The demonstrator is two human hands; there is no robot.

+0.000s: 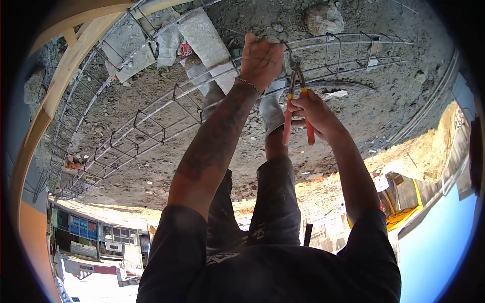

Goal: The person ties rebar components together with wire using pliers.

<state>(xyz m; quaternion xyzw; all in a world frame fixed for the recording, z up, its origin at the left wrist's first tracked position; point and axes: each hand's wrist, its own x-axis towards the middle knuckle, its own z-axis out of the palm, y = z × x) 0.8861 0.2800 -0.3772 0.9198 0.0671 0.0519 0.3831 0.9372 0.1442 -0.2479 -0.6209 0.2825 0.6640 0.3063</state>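
A long rebar cage (151, 123), made of thin bars and square stirrups, runs across the view over the ground. My left hand (261, 61), with a bracelet at its wrist, is closed around the cage near the top centre; its fingertips are mostly hidden. Pincers (296, 83) with red and yellow handles are in my right hand (314, 112). The handles stand somewhat apart, and the jaws are right at the cage bars beside my left hand. A thin wire end sticks out just left of my left fist.
Concrete blocks (204, 38) lie by my feet at the top, with a large rock (324, 20) farther right. A curved wooden beam (38, 131) borders the left side. Rubble covers the dirt ground (364, 108). Buildings (96, 230) appear upside down at the bottom left.
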